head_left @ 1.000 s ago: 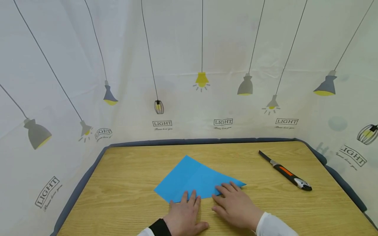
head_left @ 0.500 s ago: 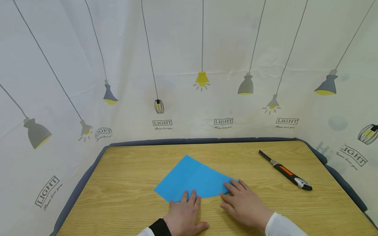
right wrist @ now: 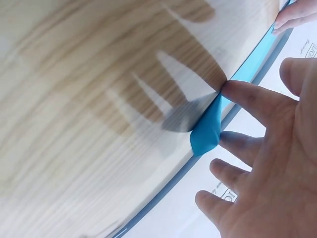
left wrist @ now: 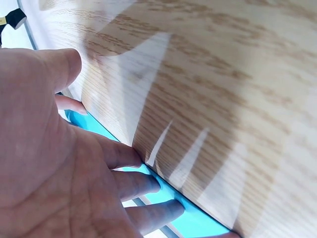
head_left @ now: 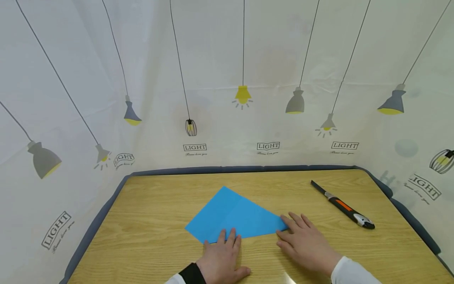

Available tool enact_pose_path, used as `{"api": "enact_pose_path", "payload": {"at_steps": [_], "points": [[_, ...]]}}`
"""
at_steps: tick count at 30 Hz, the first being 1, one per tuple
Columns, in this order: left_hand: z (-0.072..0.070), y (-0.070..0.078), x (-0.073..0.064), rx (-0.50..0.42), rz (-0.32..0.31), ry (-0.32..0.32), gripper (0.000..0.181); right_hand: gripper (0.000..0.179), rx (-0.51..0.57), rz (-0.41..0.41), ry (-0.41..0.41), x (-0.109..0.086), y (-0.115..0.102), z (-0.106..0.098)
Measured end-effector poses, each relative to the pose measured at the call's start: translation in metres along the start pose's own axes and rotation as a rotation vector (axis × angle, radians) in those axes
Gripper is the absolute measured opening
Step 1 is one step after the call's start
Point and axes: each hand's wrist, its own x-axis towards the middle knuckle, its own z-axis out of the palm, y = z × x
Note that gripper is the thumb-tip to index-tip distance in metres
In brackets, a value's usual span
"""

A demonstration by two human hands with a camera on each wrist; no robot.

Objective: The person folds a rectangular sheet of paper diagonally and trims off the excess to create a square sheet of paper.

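A folded sheet of blue paper [head_left: 230,215] lies on the wooden table, its narrow tip pointing right. My left hand [head_left: 222,260] rests with straight, spread fingers on the near edge of the paper; the left wrist view shows those fingers [left wrist: 146,218] along the blue edge [left wrist: 193,220]. Over at the paper's right tip, my right hand [head_left: 308,242] touches it with extended fingertips. In the right wrist view, the index finger [right wrist: 252,96] meets the folded edge, and the blue tip [right wrist: 205,131] sticks out past it.
A black and orange utility knife [head_left: 344,207] lies on the table [head_left: 149,213] to the right, beyond my right hand. A white curtain [head_left: 213,71] printed with lamps surrounds the table, whose edge has dark blue trim [head_left: 241,170].
My right hand has slid rightward along the paper's near edge to its right tip. My left hand stays where it was, and the paper has hardly moved.
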Motion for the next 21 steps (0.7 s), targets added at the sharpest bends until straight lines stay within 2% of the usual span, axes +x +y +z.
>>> {"api": "enact_pose_path", "payload": {"at_steps": [7,16,21], "points": [[-0.001,-0.002,-0.001,-0.029,0.017,-0.006,0.088,0.044,-0.017,0.022,0.011,-0.006,0.011,0.0],[-0.002,-0.002,-0.001,-0.023,0.019,-0.011,0.088,0.042,0.002,0.063,-0.004,-0.016,0.027,-0.005],[-0.001,-0.002,-0.001,-0.016,0.029,0.01,0.088,0.043,-0.008,0.077,-0.015,-0.02,0.033,-0.004]]}}
